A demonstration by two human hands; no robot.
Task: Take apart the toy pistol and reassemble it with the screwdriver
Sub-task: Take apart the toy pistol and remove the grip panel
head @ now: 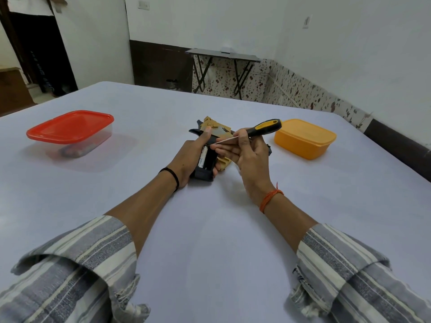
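— On the pale tablecloth (210, 229), mid-table, where's the toy pistol (211, 145)?
— Lying on its side. The left hand (189, 159) grips its black handle, thumb on the gold frame; a battery shows in the open grip.
— And the right hand (247, 157)?
— Fingers pinch the screwdriver (251, 130), black-and-yellow handle up to the right, tip at the pistol's grip.
— Anything else?
— A red-lidded container (70, 129) far left, an orange container (305, 137) right.

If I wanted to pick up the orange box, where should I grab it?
Grab the orange box by its long sides, just under the lid's rim, coming from above. The lid is on, the rim gives fingers a ledge, and open table surrounds it.
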